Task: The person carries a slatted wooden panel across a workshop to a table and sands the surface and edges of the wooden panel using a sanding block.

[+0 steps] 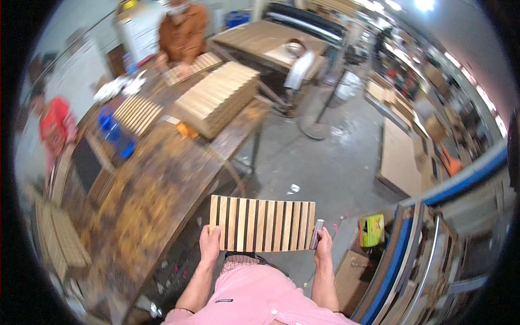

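I hold a slatted wooden panel point(260, 225), pale strips with dark gaps between them, level in front of my body. My left hand point(209, 242) grips its left end, thumb on the face. At the other end my right hand point(323, 245) is closed round the panel's edge and a short grey, rod-like tool point(317, 233), whose exact kind I cannot tell. The panel is in the air, to the right of the worn wooden table point(157, 211).
A tall stack of slatted panels point(219, 92), another panel point(138, 115) and a blue bottle point(116, 132) stand on the table. Across it a person in brown point(184, 35) handles a panel; a person in red point(56, 127) is at left. Cardboard point(398, 157) and a blue-edged rack point(387, 271) are at right.
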Demonstrator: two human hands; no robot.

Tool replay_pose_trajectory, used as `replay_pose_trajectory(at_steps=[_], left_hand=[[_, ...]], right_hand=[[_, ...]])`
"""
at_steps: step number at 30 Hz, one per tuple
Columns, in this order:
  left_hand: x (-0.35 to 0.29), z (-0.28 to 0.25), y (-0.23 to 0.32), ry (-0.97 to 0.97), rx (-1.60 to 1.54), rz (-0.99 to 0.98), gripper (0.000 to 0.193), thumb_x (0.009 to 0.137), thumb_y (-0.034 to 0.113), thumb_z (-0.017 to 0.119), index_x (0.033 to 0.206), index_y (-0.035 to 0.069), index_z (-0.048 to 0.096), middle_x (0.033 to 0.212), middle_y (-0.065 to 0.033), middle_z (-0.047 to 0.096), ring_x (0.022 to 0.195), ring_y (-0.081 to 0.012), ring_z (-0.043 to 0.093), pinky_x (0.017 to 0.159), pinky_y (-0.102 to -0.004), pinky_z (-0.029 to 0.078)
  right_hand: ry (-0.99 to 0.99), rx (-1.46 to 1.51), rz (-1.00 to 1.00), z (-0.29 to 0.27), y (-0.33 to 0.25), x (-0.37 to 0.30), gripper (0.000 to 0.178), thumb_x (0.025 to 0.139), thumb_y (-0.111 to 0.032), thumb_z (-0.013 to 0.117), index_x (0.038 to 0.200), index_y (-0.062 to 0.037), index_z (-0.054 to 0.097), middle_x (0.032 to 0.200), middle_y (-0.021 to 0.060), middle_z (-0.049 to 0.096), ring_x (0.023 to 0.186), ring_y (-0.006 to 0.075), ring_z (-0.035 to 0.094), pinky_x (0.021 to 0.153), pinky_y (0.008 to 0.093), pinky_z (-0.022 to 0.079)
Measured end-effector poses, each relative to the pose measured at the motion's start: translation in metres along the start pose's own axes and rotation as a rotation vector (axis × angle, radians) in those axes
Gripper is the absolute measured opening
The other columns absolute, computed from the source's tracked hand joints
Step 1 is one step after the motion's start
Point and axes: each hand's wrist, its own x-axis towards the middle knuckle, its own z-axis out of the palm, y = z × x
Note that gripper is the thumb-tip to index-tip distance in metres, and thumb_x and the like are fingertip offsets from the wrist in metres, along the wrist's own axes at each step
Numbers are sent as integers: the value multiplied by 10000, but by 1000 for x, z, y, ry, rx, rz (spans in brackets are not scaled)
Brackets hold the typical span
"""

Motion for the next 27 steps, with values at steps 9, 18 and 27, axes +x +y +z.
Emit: replay_pose_trajectory(at_steps=[9,18,27], left_hand=[[157,208,99,-318,81,106,350,998,299,623,1109,-33,607,1018,-156,686,956,-223,650,883,-388,509],[228,398,179,-494,236,267,358,1030,304,599,1132,-39,605,1030,-187,680,979,-262,654,896,-413,505],[281,622,261,-485,287,277,353,1066,323,558,1169,-12,600,1018,-97,659,939,-179,594,848,-357,499]], right_hand=[[315,246,-74,-49,-46,152,292,979,-192,504,1187,-55,657,1001,0,619,940,123,570,868,279,437],[575,461,-45,-123,-35,298,329,974,-272,526,1172,-50,667,999,15,608,916,140,580,830,283,447],[541,506,-9,-204,-157,498,346,969,-270,513,1205,-58,651,1069,27,620,1006,147,577,885,306,443]])
